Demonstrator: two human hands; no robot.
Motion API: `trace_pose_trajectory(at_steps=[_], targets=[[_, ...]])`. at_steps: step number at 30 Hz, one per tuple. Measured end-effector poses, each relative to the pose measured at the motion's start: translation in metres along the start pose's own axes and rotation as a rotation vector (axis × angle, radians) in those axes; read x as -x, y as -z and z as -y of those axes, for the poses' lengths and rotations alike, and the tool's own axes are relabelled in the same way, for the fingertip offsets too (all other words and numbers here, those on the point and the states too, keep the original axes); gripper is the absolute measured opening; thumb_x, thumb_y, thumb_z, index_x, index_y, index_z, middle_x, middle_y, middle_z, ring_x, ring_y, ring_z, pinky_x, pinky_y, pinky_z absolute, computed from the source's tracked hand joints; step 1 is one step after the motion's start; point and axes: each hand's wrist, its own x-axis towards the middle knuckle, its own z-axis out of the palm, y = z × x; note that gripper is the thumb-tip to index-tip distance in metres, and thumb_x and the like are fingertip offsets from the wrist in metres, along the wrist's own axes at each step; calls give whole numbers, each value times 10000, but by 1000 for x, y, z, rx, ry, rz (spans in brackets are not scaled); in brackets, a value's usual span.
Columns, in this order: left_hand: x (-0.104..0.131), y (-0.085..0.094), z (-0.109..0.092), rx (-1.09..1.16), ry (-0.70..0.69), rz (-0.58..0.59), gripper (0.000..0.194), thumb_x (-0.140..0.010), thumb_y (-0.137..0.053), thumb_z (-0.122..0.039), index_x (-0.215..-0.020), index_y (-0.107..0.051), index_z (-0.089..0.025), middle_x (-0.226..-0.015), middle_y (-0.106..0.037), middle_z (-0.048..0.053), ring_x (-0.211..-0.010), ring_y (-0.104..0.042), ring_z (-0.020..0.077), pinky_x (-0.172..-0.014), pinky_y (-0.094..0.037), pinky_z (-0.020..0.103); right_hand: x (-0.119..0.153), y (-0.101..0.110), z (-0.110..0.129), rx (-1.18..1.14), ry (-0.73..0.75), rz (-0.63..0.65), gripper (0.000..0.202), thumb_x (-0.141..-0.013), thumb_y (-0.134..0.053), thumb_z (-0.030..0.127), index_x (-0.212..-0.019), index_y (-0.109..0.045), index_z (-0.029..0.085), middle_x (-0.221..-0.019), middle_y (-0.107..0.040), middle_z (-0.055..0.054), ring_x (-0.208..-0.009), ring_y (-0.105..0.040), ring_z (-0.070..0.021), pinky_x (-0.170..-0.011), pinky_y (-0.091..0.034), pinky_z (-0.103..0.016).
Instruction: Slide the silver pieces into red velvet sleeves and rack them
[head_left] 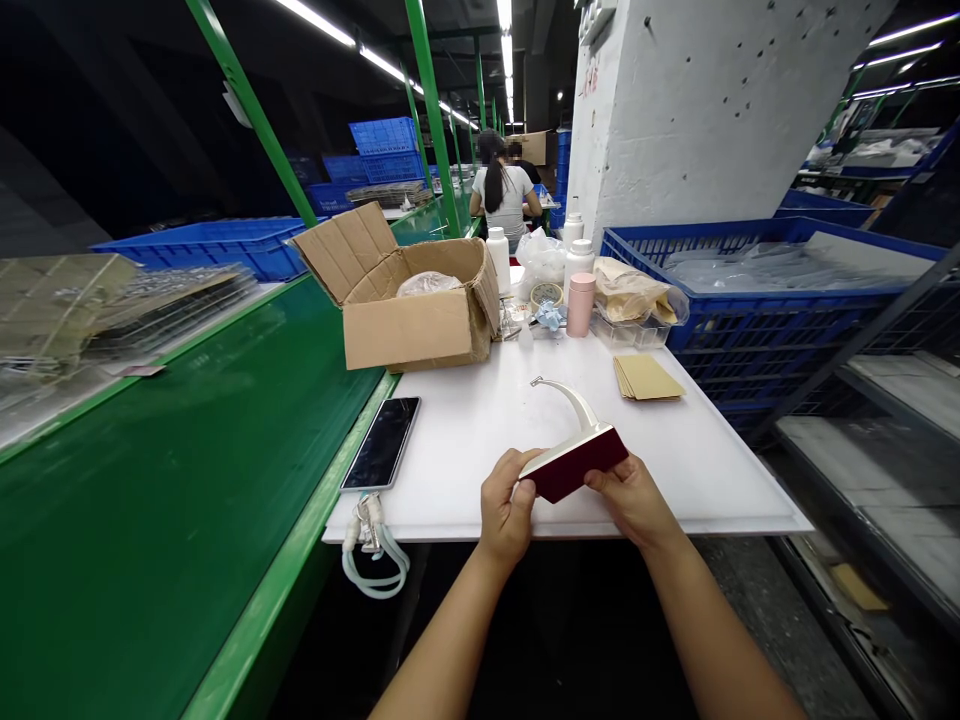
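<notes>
A dark red rectangular base [574, 468] with a cream edge is held tilted over the front of the white table. From it a curved cream arm [574, 398] rises, ending in a small metal hook at the upper left. My left hand [508, 505] grips the left end of the base, thumb on the red face. At the right end, my right hand [634, 500] holds it with the thumb against the lower edge. The fingers behind the base are partly hidden.
On the white table [465, 430] lie a phone [382, 443] with a cord and yellowish cards [648, 378]. Behind are an open carton [409, 335], bottles [579, 262] and a pink cup [580, 305]. A green conveyor [165, 480] runs left; a blue crate [750, 310] stands right. A person [504, 195] sits ahead.
</notes>
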Motion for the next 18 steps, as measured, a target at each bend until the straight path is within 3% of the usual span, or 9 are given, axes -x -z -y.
trace_pose_trajectory(at_steps=[18], targets=[[-4, -2, -3, 15, 102, -79, 369, -852, -349, -374, -867, -618, -123, -689, -503, 27, -645, -477, 106, -609, -378, 224, 1, -2, 0, 41, 11, -7, 358, -642, -754, 286, -965, -620, 209, -945, -675, -44, -906, -602, -228, -850, -457, -380]])
